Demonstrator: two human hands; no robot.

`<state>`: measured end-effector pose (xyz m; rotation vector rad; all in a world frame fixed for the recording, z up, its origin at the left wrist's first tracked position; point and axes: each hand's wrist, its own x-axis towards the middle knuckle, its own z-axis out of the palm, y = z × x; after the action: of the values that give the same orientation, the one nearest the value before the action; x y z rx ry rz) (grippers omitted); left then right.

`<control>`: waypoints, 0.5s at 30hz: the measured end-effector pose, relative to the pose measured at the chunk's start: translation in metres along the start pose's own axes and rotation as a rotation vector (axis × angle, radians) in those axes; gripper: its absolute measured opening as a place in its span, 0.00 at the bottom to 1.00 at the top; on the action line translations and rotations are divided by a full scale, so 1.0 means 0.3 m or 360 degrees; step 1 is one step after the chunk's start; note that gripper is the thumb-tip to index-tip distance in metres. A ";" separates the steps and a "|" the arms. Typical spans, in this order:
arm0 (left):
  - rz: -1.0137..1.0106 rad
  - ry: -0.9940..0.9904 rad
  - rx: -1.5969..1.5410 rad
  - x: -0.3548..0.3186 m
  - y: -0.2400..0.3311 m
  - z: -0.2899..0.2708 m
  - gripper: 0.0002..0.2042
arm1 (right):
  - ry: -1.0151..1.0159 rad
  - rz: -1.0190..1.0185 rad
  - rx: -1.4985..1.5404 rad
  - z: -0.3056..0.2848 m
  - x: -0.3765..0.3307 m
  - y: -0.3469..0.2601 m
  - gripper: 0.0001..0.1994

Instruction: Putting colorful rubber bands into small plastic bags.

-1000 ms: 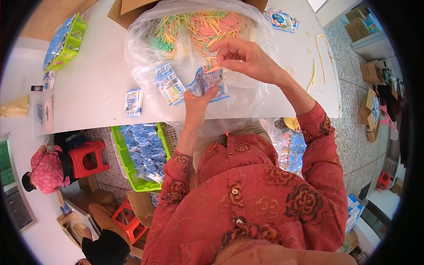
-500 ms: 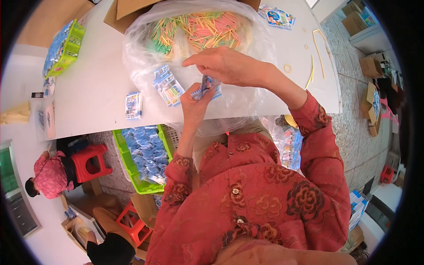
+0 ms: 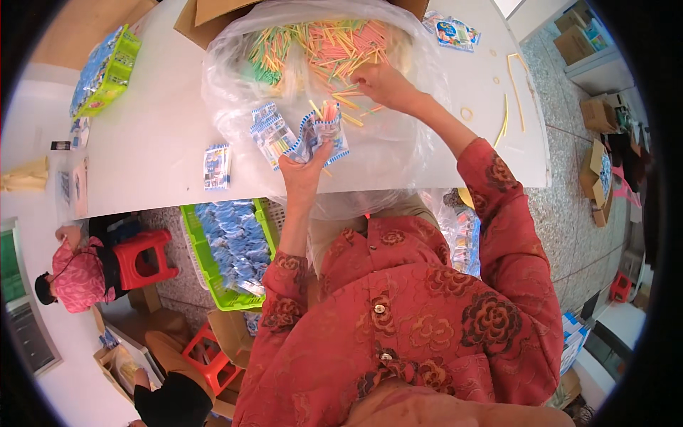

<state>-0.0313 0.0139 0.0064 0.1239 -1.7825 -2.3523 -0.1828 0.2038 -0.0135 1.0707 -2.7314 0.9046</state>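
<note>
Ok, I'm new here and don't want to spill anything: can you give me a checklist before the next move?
1. Packet held: ok, in the left hand.
2. Packet mouth open: ok, sticks poke out of it.
3. Right hand holding sticks: cannot tell, its fingertips are unclear.
4. Pile stocked: ok, many sticks in it.
5. Plastic free of strays: not ok, loose sticks lie near the packet.

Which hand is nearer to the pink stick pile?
The right hand, at the lower right of the pink stick pile; the left hand is farther below, holding an open packet.
</note>
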 end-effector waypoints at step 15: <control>-0.0009 0.0081 0.0024 0.000 0.006 -0.019 0.13 | -0.0261 0.0149 -0.0528 0.134 0.061 -0.079 0.10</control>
<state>-0.0301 0.0079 0.0065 0.1893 -1.7790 -2.3182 -0.1758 0.1568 -0.0299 0.9977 -2.9430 0.3625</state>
